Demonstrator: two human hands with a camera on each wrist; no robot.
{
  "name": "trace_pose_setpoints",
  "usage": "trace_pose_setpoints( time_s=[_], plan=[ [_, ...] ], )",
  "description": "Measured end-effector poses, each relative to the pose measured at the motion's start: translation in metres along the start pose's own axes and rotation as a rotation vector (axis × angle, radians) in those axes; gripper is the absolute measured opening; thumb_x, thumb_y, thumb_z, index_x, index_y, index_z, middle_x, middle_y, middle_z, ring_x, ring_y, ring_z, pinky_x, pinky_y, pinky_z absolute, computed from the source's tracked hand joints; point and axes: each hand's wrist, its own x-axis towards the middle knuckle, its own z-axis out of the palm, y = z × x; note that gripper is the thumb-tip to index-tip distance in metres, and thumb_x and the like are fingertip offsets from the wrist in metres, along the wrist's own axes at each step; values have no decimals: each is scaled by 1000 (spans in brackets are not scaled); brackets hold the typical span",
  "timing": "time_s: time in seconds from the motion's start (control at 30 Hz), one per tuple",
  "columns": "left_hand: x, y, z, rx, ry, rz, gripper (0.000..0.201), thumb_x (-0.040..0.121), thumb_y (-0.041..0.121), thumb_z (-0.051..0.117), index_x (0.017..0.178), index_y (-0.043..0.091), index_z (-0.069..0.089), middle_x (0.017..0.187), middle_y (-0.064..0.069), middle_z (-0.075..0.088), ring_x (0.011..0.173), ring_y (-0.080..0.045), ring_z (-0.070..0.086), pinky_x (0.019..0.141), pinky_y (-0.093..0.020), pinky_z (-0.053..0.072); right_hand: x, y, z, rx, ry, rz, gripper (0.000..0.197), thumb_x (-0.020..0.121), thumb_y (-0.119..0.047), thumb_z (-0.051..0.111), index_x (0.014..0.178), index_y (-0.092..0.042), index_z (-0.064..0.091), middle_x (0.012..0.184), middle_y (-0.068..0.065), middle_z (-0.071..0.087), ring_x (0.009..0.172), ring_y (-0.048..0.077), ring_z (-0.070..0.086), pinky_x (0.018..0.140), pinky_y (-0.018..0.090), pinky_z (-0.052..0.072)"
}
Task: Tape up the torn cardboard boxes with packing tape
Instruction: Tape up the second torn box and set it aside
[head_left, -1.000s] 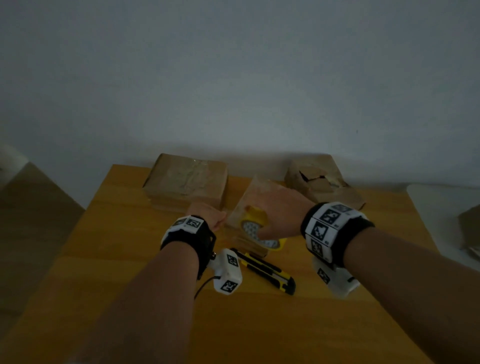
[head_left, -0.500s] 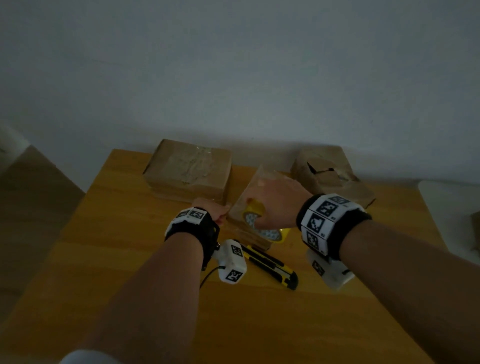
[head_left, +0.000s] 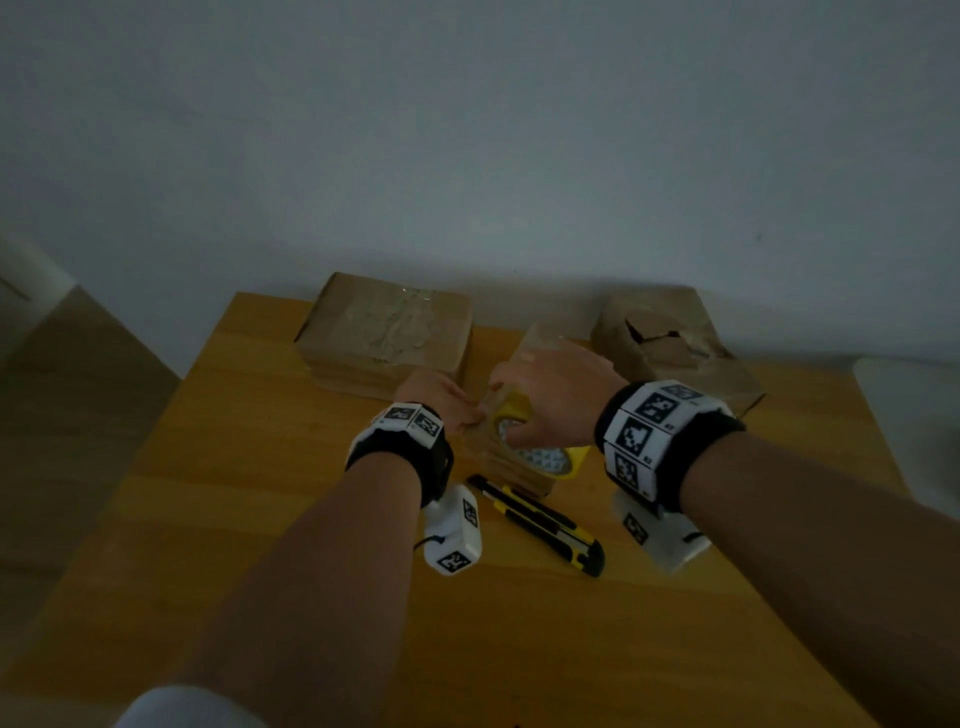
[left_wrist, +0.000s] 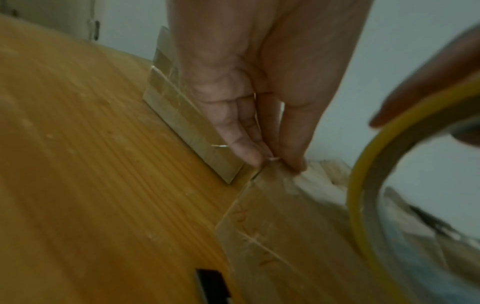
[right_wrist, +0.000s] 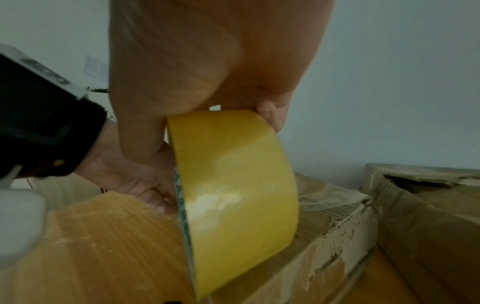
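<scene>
Right hand (head_left: 550, 395) grips the yellow tape roll (head_left: 540, 447) over the middle box (head_left: 519, 467); left hand (head_left: 436, 400) pinches beside it, knife (head_left: 540, 525) on the table (head_left: 260, 519)

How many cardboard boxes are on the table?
3. A taped box at the back left, a torn box at the back right, and a middle box under the hands. More may be hidden out of view.

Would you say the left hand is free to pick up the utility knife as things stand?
Probably not yet: the left hand is pinching the tape end on the middle box. The utility knife lies uncovered on the table beside that wrist, so letting go would free it.
</scene>
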Motion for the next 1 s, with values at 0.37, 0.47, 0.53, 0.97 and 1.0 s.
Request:
trace_pose_setpoints(
  time_s=[0.37,0.47,0.53,0.97,1.0],
  plan=[
    [-3,7,3,173,77,30,28,77,35,77,90,11,74,101,-6,72,98,-25,66,91,-38,54,-36,18,11,477,85,146,104,71,-31,83,149,-27,15,151,2,31,126,22,45,91,29,44],
    [-5,8,4,258,95,44,26,79,39,73,90,16,74,106,-3,71,101,-23,65,93,-35,52,-39,18,6,443,-3,159,84,76,-30,80,142,-22,29,123,2,54,86,10,55,66,22,45],
    [-10,12,4,292,104,41,26,80,42,72,91,19,74,109,1,70,104,-21,63,93,-33,51,-42,19,2,342,-56,123,74,79,-34,76,139,-20,35,89,-10,48,65,3,42,52,19,32],
    [-4,-26,24,241,68,-85,5,92,12,59,89,10,63,88,-7,67,66,-14,57,53,-18,47,-89,76,35,199,-254,263,72,90,-51,58,148,-16,33,145,7,44,124,26,48,98,35,43],
    [-5,-23,27,94,54,-98,8,94,11,56,94,8,64,93,-9,67,69,-15,60,54,-19,48,-85,75,35,242,-229,273,68,90,-48,60,145,-16,36,134,10,51,112,26,55,89,36,48]
  ],
)
